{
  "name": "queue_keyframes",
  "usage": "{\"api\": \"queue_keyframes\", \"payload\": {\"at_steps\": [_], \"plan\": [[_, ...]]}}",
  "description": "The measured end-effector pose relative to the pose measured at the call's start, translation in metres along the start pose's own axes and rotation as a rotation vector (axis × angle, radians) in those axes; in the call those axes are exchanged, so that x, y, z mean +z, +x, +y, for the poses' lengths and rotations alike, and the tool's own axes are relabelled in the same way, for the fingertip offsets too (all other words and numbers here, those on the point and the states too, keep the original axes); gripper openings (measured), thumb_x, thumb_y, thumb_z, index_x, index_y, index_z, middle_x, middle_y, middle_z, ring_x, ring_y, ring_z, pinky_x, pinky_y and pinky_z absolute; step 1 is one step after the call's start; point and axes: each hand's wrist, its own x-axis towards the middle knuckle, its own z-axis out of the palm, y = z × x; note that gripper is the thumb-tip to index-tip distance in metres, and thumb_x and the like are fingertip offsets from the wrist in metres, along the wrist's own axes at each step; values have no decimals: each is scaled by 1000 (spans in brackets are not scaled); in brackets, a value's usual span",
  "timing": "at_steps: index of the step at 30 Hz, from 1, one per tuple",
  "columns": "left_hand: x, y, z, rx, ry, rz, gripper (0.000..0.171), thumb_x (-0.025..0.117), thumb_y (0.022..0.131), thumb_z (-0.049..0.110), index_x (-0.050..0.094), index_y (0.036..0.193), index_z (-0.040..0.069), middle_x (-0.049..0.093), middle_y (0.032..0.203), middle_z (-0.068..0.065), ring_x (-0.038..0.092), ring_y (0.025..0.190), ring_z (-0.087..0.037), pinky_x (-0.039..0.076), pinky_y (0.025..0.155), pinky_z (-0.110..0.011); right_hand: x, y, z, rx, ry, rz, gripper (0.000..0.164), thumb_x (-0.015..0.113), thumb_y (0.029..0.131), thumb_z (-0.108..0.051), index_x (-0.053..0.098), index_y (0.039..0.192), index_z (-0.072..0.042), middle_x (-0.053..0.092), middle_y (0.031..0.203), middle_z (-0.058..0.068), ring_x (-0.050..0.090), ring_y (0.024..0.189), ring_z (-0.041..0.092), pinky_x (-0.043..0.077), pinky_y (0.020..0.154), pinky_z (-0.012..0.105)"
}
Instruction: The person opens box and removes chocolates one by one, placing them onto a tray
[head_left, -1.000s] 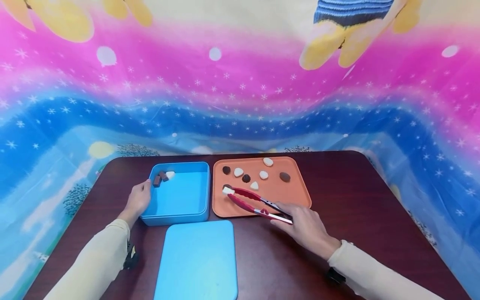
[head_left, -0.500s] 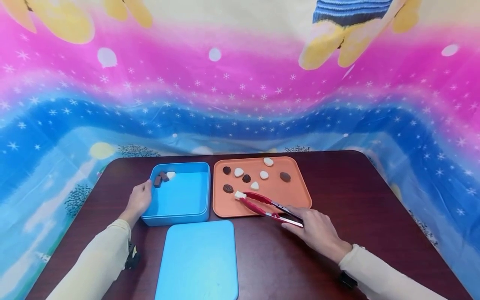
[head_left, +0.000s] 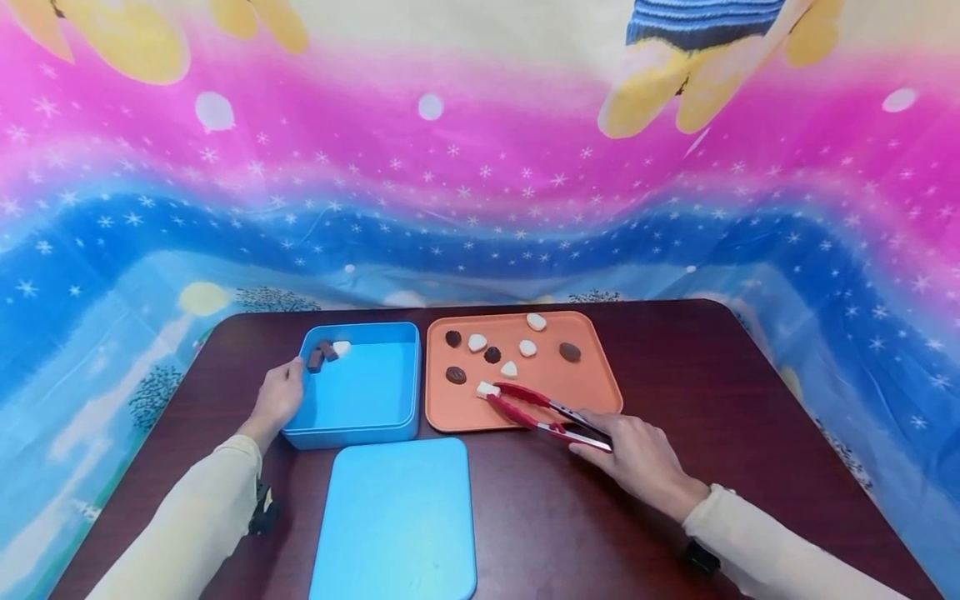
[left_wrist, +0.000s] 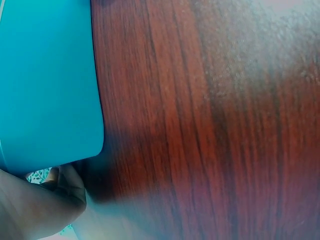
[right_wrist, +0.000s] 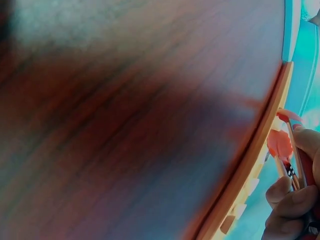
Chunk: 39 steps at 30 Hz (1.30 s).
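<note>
My right hand [head_left: 637,462] holds a pair of red-tipped metal tongs [head_left: 555,427] over the front of the orange tray [head_left: 585,400]. At the tongs' tips is a white blocky piece [head_left: 486,389], like white chocolate. Several dark and white chocolates lie on the tray, among them an oval dark one [head_left: 455,375] left of the tips and a white triangular one [head_left: 509,369] behind them. My left hand [head_left: 281,395] grips the left wall of the open blue box [head_left: 348,437]. Inside the box, brown chocolate bars [head_left: 315,361] and a white piece [head_left: 341,349] sit in the far left corner.
A flat blue lid [head_left: 397,521] lies on the dark wooden table [head_left: 720,400] in front of the box. The box stands just left of the tray. A colourful printed cloth [head_left: 480,183] hangs behind the table and around its sides.
The tongs, with the white piece at their tips, have moved right and slightly toward me, uncovering the oval dark chocolate. My left hand stays on the box.
</note>
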Motion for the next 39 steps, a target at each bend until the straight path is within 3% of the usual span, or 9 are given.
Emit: {"api": "queue_keyframes", "payload": {"at_steps": [9, 15, 17, 19, 22, 27, 31, 36, 39], "plan": [[-1, 1, -1, -7, -10, -8, 74, 7, 109, 47, 45, 140, -9, 47, 107, -25, 47, 110, -40, 38, 88, -51, -3, 0, 0, -7, 1, 3, 65, 81, 81, -51, 66, 136, -19, 75, 117, 5, 66, 82, 15, 49, 63, 35], [-3, 1, 3, 11, -6, -2, 67, 9, 109, 45, 50, 115, -7, 35, 85, -13, 48, 99, -36, 37, 84, -47, -4, 2, -5, -31, 24, 54, 69, 82, 80, -52, 63, 139, -20, 73, 94, -4, 59, 74, 11, 46, 60, 32], [-3, 1, 3, 9, -5, -2, 66, 9, 109, 45, 50, 114, -7, 33, 83, -11, 48, 98, -35, 37, 84, -46, -4, 3, -9, -39, 39, 61, 74, 81, 80, -55, 61, 140, -17, 66, 85, -7, 53, 71, 10, 42, 59, 30], [-4, 0, 2, 7, -5, -3, 69, 9, 109, 45, 50, 124, -9, 37, 87, -14, 48, 101, -37, 38, 85, -48, -5, 5, -13, -42, 52, 62, 79, 80, 79, -58, 59, 142, -15, 61, 83, -7, 51, 71, 10, 41, 60, 30], [-2, -1, 1, 6, -5, -5, 70, 8, 109, 46, 50, 125, -8, 37, 86, -14, 48, 98, -35, 37, 84, -46, -3, 7, -19, -47, 67, 71, 83, 79, 79, -61, 57, 143, -12, 68, 97, -2, 58, 80, 12, 50, 65, 36], [1, -1, -2, 9, -2, -5, 65, 9, 109, 46, 49, 109, -5, 29, 79, -7, 45, 86, -30, 36, 79, -43, 2, 11, -28, -49, 100, 82, 81, 81, 79, -57, 57, 143, -13, 71, 121, 7, 68, 100, 22, 58, 78, 49], [2, -2, -3, 2, 2, 6, 64, 10, 110, 45, 51, 107, -4, 29, 78, -7, 46, 85, -28, 37, 77, -41, 6, 15, -38, -47, 131, 74, 81, 82, 79, -55, 57, 143, -13, 70, 125, 7, 67, 104, 23, 58, 82, 49], [3, 0, -3, 10, -10, 18, 55, 11, 109, 47, 40, 84, 7, 30, 74, -4, 38, 70, -21, 34, 68, -35, 7, 23, -51, -75, 150, 92, 81, 84, 77, -54, 58, 143, -13, 71, 125, 5, 67, 103, 20, 57, 84, 45], [2, 1, -2, 14, -10, 22, 57, 12, 110, 46, 43, 85, 6, 32, 74, -4, 41, 71, -23, 35, 69, -36, 8, 29, -58, -98, 150, 87, 83, 83, 78, -55, 57, 144, -12, 73, 116, 2, 66, 95, 16, 55, 77, 38]]}}
